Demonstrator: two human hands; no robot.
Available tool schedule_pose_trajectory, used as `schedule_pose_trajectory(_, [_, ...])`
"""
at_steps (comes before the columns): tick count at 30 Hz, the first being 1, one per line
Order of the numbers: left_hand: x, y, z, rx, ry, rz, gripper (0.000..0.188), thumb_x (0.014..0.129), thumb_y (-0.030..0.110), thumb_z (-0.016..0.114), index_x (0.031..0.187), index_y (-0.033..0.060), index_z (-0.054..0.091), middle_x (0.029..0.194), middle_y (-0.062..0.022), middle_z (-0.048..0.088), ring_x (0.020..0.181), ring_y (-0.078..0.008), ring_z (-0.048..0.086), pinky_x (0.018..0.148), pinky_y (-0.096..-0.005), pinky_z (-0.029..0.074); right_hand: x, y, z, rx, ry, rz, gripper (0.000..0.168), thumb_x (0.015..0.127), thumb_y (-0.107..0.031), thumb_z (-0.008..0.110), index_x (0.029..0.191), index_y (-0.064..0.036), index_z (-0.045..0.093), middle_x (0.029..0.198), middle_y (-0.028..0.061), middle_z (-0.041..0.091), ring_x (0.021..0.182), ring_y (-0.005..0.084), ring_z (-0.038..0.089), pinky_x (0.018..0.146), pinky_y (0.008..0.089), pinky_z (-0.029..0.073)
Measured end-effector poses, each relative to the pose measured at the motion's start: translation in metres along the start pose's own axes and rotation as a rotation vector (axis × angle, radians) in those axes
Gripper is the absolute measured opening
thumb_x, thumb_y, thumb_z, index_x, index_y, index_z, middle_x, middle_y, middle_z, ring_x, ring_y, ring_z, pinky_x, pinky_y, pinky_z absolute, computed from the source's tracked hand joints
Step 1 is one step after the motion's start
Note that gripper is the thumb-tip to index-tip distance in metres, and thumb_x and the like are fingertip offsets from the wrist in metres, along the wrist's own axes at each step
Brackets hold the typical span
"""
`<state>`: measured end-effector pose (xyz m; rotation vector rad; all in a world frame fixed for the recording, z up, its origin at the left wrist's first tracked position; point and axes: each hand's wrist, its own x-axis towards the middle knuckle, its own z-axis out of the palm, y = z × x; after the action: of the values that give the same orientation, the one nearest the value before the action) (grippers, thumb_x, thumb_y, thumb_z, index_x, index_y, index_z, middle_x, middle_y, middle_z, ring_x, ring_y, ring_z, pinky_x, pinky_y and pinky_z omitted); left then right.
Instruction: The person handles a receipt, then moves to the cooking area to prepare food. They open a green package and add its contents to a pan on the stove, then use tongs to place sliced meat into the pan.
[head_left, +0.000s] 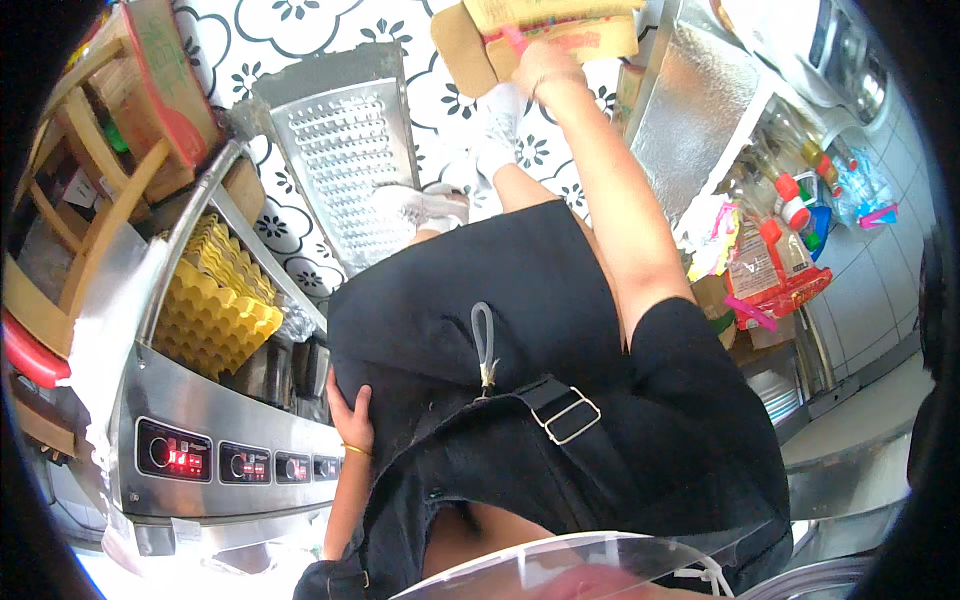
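My right hand (549, 69) reaches down over the patterned floor at the top of the view, at the near edge of an open cardboard box (592, 37). A pink strip (514, 39) shows at its fingers; whether they grip it or a box flap is not plain. My left hand (350, 414) rests with fingers apart against the side of my black apron (465, 300), close to the steel appliance front. Nothing shows in it. My white shoes stand between the box and a perforated metal floor grate (341, 150).
Left: a steel appliance with lit control panels (174, 457), yellow egg trays (217, 300), a wooden chair-like frame (112, 217) and cardboard boxes. Right: a steel surface (694, 97), bottles with red caps (787, 202), a red plastic packet (780, 274) and stacked plates (776, 396).
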<state>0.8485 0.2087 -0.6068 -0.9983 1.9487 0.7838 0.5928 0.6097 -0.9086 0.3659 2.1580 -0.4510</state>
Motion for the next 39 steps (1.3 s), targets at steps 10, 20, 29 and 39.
schedule_pose_trajectory(10, [0.014,0.020,-0.002,0.092,0.006,0.076,0.067,0.078,0.017,0.066,0.134,-0.0050,0.034,0.133,-0.0208,0.042,0.124,-0.0307,0.039,0.105,-0.0351,0.026,0.067,-0.085,0.132,0.580,-0.040,-0.081,0.033,0.081,-0.023,0.059,0.105,0.000,0.055,0.104,0.0236,0.060,0.099,0.0348,0.058,0.085,0.0400,0.046])
schedule_pose_trajectory(20, [0.018,-0.001,-0.016,0.141,-0.066,0.144,0.063,0.079,0.022,0.066,0.130,-0.0027,0.039,0.128,-0.0217,0.047,0.118,-0.0318,0.045,0.101,-0.0365,0.032,0.035,-0.020,0.030,0.073,0.518,0.101,0.035,0.082,-0.018,0.056,0.114,-0.005,0.055,0.144,0.0246,0.023,0.136,0.0330,0.020,0.110,0.0377,0.023])
schedule_pose_trajectory(29, [0.077,-0.023,-0.030,0.518,-0.364,0.548,0.047,0.088,0.029,0.056,0.120,-0.0041,0.048,0.110,-0.0245,0.057,0.104,-0.0366,0.054,0.090,-0.0399,0.040,-0.314,-0.019,0.011,0.895,0.554,0.000,0.031,0.086,-0.031,0.057,0.108,-0.010,0.053,0.087,0.0140,0.062,0.080,0.0323,0.061,0.068,0.0402,0.046])
schedule_pose_trajectory(39, [0.060,0.037,-0.058,0.872,-0.426,0.830,0.039,0.085,0.024,0.058,0.116,0.0007,0.054,0.090,-0.0146,0.066,0.079,-0.0216,0.062,0.073,-0.0323,0.048,-0.778,-0.025,0.115,1.063,0.931,0.623,0.031,0.086,-0.023,0.057,0.111,-0.006,0.046,0.082,0.0178,0.060,0.079,0.0348,0.062,0.067,0.0415,0.046])
